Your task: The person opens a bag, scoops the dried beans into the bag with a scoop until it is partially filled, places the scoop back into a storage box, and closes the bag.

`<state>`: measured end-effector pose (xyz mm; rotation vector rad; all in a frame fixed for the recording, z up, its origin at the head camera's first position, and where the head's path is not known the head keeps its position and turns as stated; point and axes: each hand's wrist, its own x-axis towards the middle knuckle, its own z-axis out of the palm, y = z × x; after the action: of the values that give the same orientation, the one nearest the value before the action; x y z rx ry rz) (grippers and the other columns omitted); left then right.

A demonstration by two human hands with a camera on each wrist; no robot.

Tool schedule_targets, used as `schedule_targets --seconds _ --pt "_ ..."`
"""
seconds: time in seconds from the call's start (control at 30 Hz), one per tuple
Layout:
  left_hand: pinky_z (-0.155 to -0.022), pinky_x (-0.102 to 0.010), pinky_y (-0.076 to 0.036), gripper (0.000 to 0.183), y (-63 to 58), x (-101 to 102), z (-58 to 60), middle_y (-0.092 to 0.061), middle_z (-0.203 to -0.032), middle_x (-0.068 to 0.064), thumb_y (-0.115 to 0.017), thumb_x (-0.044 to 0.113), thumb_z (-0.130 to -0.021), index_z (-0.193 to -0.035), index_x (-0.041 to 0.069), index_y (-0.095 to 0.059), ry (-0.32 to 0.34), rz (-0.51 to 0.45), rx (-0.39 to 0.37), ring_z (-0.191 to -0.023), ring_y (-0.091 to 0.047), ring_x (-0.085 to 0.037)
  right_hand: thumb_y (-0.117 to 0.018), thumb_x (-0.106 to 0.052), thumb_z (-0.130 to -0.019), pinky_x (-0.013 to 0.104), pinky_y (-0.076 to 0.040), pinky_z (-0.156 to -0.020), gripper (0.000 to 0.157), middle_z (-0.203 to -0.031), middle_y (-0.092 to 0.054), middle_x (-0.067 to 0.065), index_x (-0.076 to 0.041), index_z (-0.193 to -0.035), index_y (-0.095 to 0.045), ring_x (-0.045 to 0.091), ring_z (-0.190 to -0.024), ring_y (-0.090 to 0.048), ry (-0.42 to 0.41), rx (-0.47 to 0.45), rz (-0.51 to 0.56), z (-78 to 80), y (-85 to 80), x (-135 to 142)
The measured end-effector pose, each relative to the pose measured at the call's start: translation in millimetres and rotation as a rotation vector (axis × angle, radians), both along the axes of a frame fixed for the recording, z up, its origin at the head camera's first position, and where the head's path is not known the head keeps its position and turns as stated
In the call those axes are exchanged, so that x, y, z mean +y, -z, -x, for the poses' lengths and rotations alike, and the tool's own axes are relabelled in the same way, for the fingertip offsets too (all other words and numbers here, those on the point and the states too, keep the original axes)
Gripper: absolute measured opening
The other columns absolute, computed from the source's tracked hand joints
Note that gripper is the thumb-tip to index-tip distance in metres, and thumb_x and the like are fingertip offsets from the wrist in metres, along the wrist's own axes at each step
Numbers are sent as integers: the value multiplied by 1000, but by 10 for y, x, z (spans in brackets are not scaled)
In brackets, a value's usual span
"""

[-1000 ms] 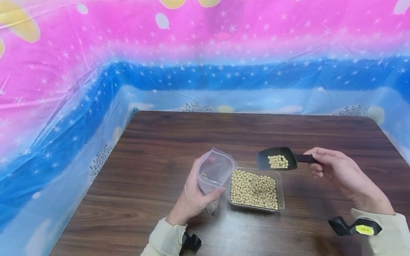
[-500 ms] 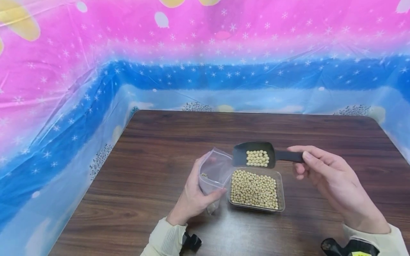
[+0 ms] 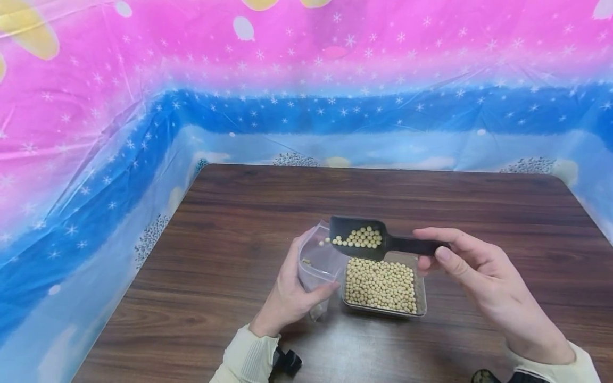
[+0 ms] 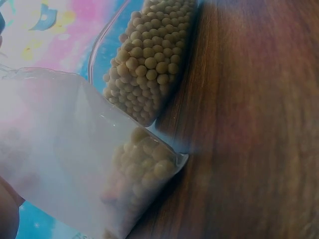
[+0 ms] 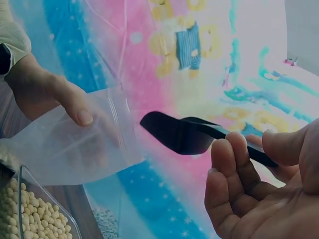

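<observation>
My left hand (image 3: 283,304) holds a clear zip-lock bag (image 3: 322,264) by its sides, its mouth spread and facing up. In the left wrist view, pale round soybeans (image 4: 144,162) fill the bag's bottom corner. My right hand (image 3: 493,290) pinches the handle of a black scoop (image 3: 356,222) between thumb and fingers. The scoop carries a small heap of soybeans, its front edge over the bag's mouth, and a few beans are leaving that edge. Under it, a clear rectangular container (image 3: 421,298) of soybeans (image 3: 378,287) stands on the table, partly hidden by the scoop.
The dark wood-grain table (image 3: 215,239) runs back to a pink and blue printed cloth (image 3: 306,114), which hangs behind it and along the left side. Black wrist devices (image 3: 287,363) sit at the sleeves.
My right hand has brought the loaded scoop leftward, from over the container's right side to the bag's mouth. Beans now slide toward its tilted front edge. My left hand and the bag stay nearly still.
</observation>
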<state>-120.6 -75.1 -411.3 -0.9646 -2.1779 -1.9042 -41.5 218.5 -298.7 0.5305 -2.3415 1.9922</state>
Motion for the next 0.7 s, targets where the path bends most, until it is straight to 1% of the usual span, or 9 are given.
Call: schedule_targets --seconds 0.07,0.17,0.27,0.33,0.47,0.57,0.63,0.7 --pt "-83 -38 -56 90 0 0 -1 -49 -134 -4 -82 22 -77 -150 23 -30 -5 4 0 -110 -55 -33 -42 -1 -103 26 -51 -88 35 -94 -68 13 -1 -137 -51 26 -95 -67 35 -1 -75 -20 -23 -18" --pt "-85 -38 -55 90 -8 3 -1 -48 -135 -3 -82 23 -76 -150 23 -30 -8 9 -4 -111 -55 -29 -43 1 -102 24 -50 -89 35 -96 -69 13 -2 -135 -53 24 -97 -67 36 30 -122 -31 -32 -31" --pt "-86 -38 -54 90 -15 3 -5 -48 -135 -2 -82 23 -76 -150 24 -29 -14 17 -6 -112 -55 -28 -44 5 -100 23 -50 -89 35 -96 -68 13 -1 -133 -55 21 -97 -66 8 77 -107 -29 -17 -31" --pt "-87 -39 -54 91 -17 -1 -8 -49 -135 -2 -82 23 -76 -150 25 -29 -18 20 -9 -112 -55 -27 -43 8 -99 22 -50 -89 36 -97 -67 14 1 -132 -55 20 -97 -65 -19 102 -78 -27 0 -27" --pt "-89 -39 -53 91 -8 -8 -5 -49 -135 -2 -82 24 -76 -150 25 -29 -31 36 6 -113 -54 -25 -42 13 -97 24 -51 -87 36 -104 -65 15 4 -129 -56 20 -98 -64 -62 127 -37 -33 26 -22" --pt "-91 -42 -52 90 -11 -8 -1 -49 -136 -2 -82 23 -77 -150 24 -29 -30 36 16 -114 -54 -25 -42 16 -96 25 -50 -86 37 -107 -62 18 6 -128 -56 22 -99 -61 -95 150 -38 -47 8 -22" --pt "-91 -45 -51 90 -14 -9 -2 -49 -136 -1 -82 23 -77 -150 24 -30 -27 33 16 -114 -54 -26 -44 13 -96 23 -50 -87 38 -107 -65 14 2 -130 -57 21 -99 -62 -44 152 -96 -68 -38 -21" --pt "-90 -49 -51 90 -16 -7 1 -48 -136 -2 -82 23 -77 -150 23 -30 -24 29 21 -114 -54 -27 -46 8 -98 20 -49 -87 37 -100 -69 10 -2 -132 -57 18 -96 -64 70 174 -199 -91 -91 -10"
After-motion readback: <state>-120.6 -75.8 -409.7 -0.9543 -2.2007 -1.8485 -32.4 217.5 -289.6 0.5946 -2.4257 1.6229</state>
